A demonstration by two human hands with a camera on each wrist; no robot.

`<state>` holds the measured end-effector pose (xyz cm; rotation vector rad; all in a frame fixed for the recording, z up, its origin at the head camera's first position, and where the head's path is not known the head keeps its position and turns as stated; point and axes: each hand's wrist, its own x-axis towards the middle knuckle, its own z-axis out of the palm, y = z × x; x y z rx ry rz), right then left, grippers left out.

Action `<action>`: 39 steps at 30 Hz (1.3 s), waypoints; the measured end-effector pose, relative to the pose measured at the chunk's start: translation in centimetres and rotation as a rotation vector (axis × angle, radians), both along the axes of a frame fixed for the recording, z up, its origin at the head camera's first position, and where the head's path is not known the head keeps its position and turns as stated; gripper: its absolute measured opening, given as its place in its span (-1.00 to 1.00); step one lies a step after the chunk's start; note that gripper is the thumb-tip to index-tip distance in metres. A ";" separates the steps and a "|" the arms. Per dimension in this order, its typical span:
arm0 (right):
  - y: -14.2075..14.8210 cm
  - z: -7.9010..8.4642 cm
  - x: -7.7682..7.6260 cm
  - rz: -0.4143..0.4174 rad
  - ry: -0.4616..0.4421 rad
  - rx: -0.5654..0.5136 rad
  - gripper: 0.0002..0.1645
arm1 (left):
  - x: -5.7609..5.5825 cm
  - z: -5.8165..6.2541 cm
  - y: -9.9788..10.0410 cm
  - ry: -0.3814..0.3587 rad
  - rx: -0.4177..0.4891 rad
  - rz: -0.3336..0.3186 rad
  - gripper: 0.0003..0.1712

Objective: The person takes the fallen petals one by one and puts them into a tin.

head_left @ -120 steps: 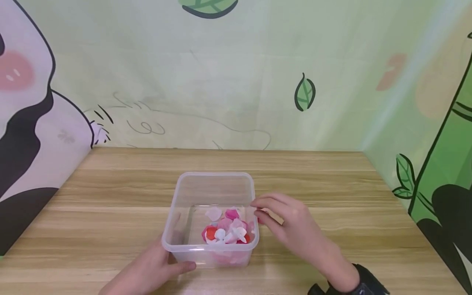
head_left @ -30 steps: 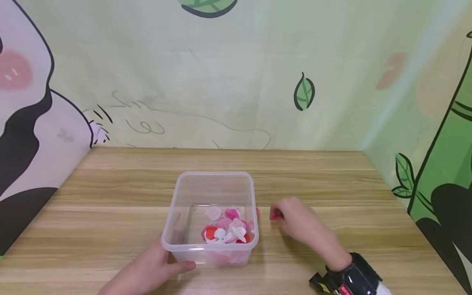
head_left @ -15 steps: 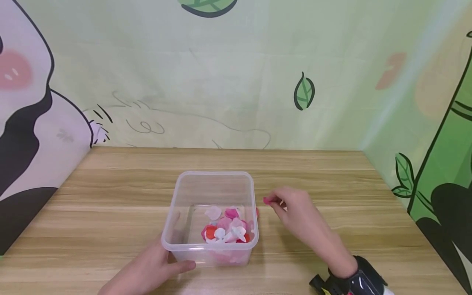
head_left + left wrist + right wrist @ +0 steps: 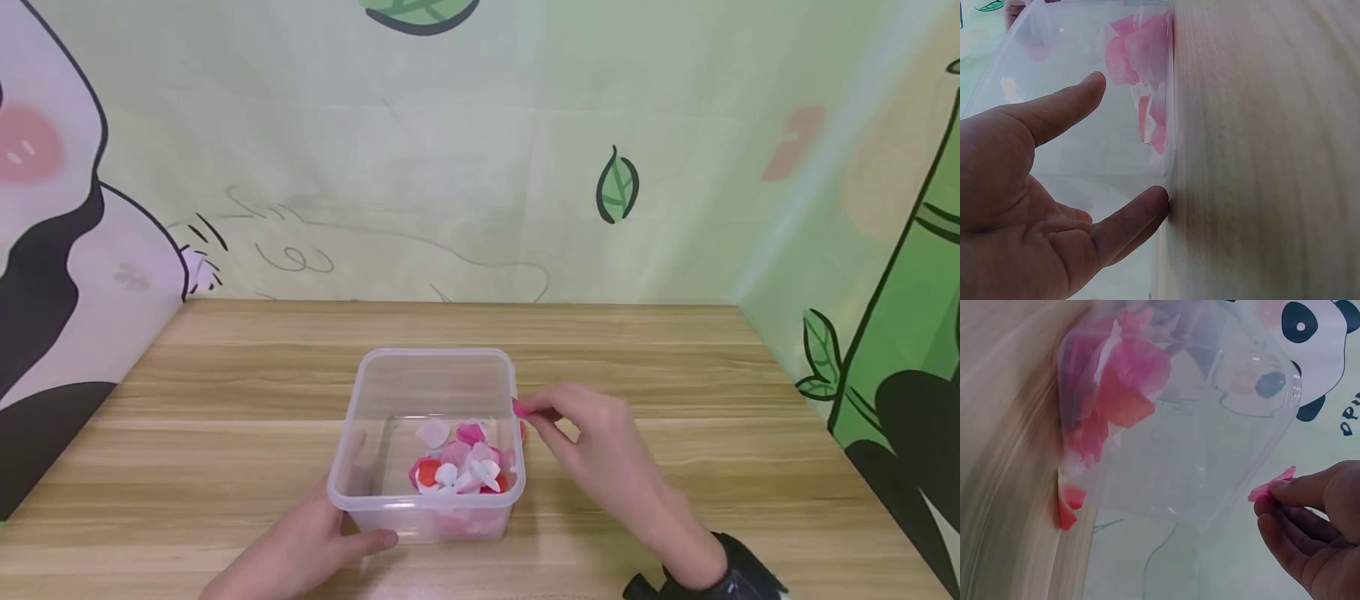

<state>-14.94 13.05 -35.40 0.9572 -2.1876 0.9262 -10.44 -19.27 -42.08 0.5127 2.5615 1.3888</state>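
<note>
A clear plastic container stands on the table with pink, white and red petals heaped in its near right part. My left hand holds its near left corner, thumb along the front wall and fingers along the left side. Between thumb and forefinger, my right hand pinches a bright pink petal right by the container's right rim. Whether that petal touches the rim, I cannot tell. A red and white petal lies on the table outside, close against the right wall.
The wooden table reaches back to a pale green printed backdrop with leaf and panda drawings. A black device is strapped on the right wrist.
Within the last second, my right hand has lifted the pink petal from the table and carried it up and left to the container's rim. The left hand and container have stayed put.
</note>
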 end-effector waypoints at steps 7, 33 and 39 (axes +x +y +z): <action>-0.8 0.1 0.9 0.069 -0.002 -0.004 -0.67 | 0.0 -0.3 -0.2 0.038 0.046 -0.039 0.28; -0.3 -0.6 -0.3 0.041 0.014 0.007 -0.69 | -0.1 -0.3 -0.1 0.044 0.062 -0.056 0.24; 0.4 -2.0 -1.8 -0.076 -0.163 0.121 -0.73 | -0.1 -0.3 -0.2 0.025 0.077 -0.055 0.27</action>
